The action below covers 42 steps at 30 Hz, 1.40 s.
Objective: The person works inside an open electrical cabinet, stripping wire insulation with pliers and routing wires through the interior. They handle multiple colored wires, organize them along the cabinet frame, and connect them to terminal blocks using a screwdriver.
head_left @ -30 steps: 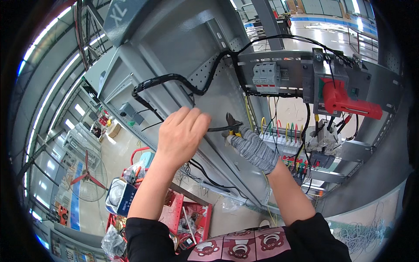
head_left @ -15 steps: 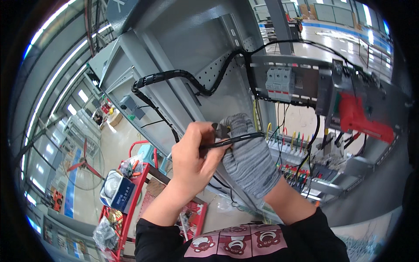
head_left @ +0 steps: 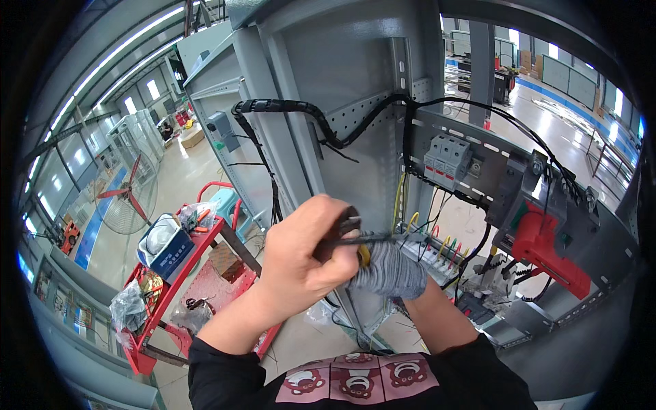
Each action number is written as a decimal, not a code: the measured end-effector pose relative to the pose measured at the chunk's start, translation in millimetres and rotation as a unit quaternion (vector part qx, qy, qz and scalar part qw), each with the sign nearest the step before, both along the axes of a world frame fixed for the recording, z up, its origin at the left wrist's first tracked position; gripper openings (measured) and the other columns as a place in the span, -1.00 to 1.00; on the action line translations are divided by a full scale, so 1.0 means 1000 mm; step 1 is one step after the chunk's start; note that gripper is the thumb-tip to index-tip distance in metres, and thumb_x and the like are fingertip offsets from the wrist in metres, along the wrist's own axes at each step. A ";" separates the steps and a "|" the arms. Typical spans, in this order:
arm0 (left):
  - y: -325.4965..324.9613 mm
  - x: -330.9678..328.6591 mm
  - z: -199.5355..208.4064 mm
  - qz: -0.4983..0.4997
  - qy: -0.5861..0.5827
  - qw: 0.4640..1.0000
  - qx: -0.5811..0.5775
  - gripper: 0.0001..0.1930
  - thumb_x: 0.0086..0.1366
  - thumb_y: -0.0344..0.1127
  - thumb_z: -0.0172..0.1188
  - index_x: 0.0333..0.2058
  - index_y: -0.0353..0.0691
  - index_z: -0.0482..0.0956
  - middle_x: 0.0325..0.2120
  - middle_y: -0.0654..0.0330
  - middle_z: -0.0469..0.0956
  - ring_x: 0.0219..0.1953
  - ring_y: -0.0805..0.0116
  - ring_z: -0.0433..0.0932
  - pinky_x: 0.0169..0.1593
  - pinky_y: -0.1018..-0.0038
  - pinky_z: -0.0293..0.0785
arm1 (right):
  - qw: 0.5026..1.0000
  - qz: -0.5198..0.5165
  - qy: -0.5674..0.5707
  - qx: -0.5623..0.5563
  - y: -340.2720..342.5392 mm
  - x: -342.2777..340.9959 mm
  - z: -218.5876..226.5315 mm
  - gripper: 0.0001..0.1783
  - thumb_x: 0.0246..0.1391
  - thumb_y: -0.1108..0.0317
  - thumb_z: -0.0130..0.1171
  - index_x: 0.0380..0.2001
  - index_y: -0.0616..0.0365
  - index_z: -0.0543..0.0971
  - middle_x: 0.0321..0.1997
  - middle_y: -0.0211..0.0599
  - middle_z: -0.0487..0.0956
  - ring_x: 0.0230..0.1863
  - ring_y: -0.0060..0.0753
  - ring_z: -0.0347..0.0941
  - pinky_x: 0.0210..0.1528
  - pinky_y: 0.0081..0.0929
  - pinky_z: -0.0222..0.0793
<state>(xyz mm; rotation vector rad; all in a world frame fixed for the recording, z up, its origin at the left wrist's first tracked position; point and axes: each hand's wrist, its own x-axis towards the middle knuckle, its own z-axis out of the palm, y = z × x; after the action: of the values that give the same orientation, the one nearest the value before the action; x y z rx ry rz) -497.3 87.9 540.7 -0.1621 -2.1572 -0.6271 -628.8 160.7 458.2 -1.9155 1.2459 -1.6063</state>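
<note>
My bare left hand [head_left: 301, 249] is closed on a thin black strip [head_left: 376, 238] that looks like cable wrap; it runs rightward over my right hand. In a grey knitted glove, my right hand [head_left: 389, 270] is curled just behind and right of the left one. A small yellow piece [head_left: 364, 255] shows between the hands; the rest of what the right fingers grip is hidden. Above them, a black-wrapped wire harness [head_left: 294, 106] bends along the grey cabinet frame [head_left: 301, 164].
Right are a white fuse holder [head_left: 447, 160], a red handle [head_left: 547, 249] and a row of terminals with coloured wires [head_left: 444, 253]. A red cart [head_left: 181, 273] bearing a blue box [head_left: 166, 246] stands left, before a caged fan [head_left: 128, 195].
My view has shifted, with the cabinet now more upright. The left hand has turned, its knuckles covering more of the strip. The gloved hand has bent lower, behind the left.
</note>
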 end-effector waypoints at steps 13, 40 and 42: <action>-0.048 -0.025 0.020 0.243 0.064 0.888 -0.384 -0.59 -0.11 -0.56 0.18 -0.18 -0.17 0.53 -0.51 0.21 0.40 -0.56 0.32 0.44 -0.51 0.49 0.36 | 0.977 0.074 -0.115 0.163 -0.033 -0.061 0.025 -0.61 0.19 0.05 -0.05 -0.40 0.19 0.49 -0.64 -0.35 0.53 -0.68 -0.63 0.38 -0.62 -0.68 0.30; -0.099 -0.041 0.008 0.109 0.177 0.895 -0.396 -0.79 -0.16 -0.51 0.16 -0.43 -0.17 0.51 -0.47 0.24 0.50 -0.55 0.38 0.48 -0.56 0.52 0.36 | 0.994 -0.082 0.070 0.030 -0.081 -0.073 0.014 -0.74 0.07 0.26 0.11 -0.25 0.21 0.47 -0.48 -0.22 0.50 -0.40 -0.34 0.44 -0.32 -0.47 0.36; -0.101 -0.042 0.007 0.110 0.187 0.892 -0.397 -0.79 -0.16 -0.51 0.16 -0.44 -0.17 0.51 -0.47 0.24 0.50 -0.56 0.38 0.48 -0.57 0.53 0.35 | 0.983 -0.130 0.129 0.002 -0.079 -0.070 0.017 -0.75 0.06 0.27 0.09 -0.26 0.22 0.47 -0.50 -0.13 0.50 -0.41 -0.16 0.44 -0.32 -0.38 0.36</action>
<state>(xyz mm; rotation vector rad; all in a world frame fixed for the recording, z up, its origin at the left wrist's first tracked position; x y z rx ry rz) -539.7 -12.8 548.1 -0.4282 -1.8892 0.4235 -698.7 81.9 474.7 -2.0792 1.6631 -1.5047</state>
